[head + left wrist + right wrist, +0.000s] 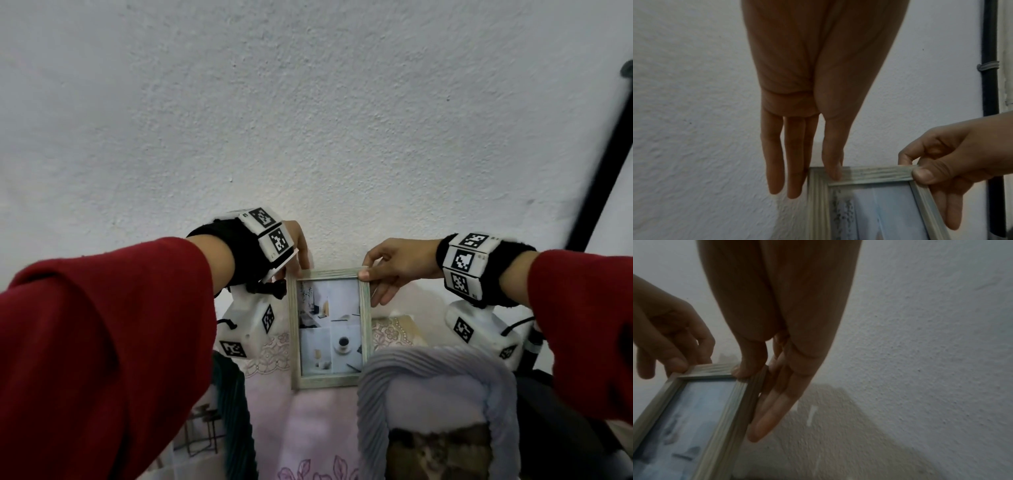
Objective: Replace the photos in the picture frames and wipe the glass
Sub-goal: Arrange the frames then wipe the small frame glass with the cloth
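A picture frame (295, 329) of pale weathered wood stands upright against the white wall, with a collage photo (329, 329) behind its glass. My left hand (294, 267) pinches the top left corner; the thumb (833, 172) lies on the top rail (869, 174) and the other fingers hang straight beside the left edge. My right hand (368, 274) pinches the top right corner, thumb in front and index finger curled over the top. In the right wrist view its remaining fingers (766, 418) run down the frame's right side (731, 410). Both wrists wear marker blocks.
A textured white wall (308, 120) fills the upper view. A black pole (603, 178) slants along the right. Below the frame lie a pink lace cloth (308, 421), a pale blue ribbed cushion (435, 387) and a dark green ribbed item (233, 394).
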The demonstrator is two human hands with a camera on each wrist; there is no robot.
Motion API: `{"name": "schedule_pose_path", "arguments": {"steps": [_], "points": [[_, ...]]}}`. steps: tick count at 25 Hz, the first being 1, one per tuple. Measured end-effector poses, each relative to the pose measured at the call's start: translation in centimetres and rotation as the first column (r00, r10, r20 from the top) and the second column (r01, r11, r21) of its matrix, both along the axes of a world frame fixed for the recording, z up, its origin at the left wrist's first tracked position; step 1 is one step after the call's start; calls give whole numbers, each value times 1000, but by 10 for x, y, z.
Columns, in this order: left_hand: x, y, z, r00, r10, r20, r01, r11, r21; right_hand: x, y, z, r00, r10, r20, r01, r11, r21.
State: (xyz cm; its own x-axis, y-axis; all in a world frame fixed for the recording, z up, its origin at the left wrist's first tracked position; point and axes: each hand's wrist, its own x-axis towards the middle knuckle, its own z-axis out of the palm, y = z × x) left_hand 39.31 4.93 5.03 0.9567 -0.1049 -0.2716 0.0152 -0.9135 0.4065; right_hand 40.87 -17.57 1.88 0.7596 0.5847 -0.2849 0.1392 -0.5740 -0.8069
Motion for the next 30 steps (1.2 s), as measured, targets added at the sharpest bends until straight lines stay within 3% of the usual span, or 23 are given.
{"name": "schedule_pose_path", "arguments": {"steps": [6,9,13,16,20,23,25,30], "points": [[-4,-5,6,1000,15,18,-18,981,193,-1,11,14,986,12,165,13,989,-148],[-11,-6,18,995,21,102,-50,955,291,-5,15,28,965,7,263,55,972,-227],[-32,-10,51,986,17,164,-67,949,307,-23,18,70,850,73,521,151,914,-375],[-65,-16,88,968,-3,250,-75,950,303,-49,15,120,759,96,643,216,895,-390],[-120,-22,126,905,-5,426,-94,973,212,-100,4,177,668,-14,744,282,930,-236],[-164,-33,134,878,17,478,-71,993,94,-150,-1,194,630,-31,776,264,948,-177],[-197,-44,127,888,52,456,-43,999,-30,-188,-4,193,606,3,796,239,953,-186],[-273,-67,67,950,94,297,-3,956,-294,-271,-10,145,658,63,750,122,974,-189]]}}
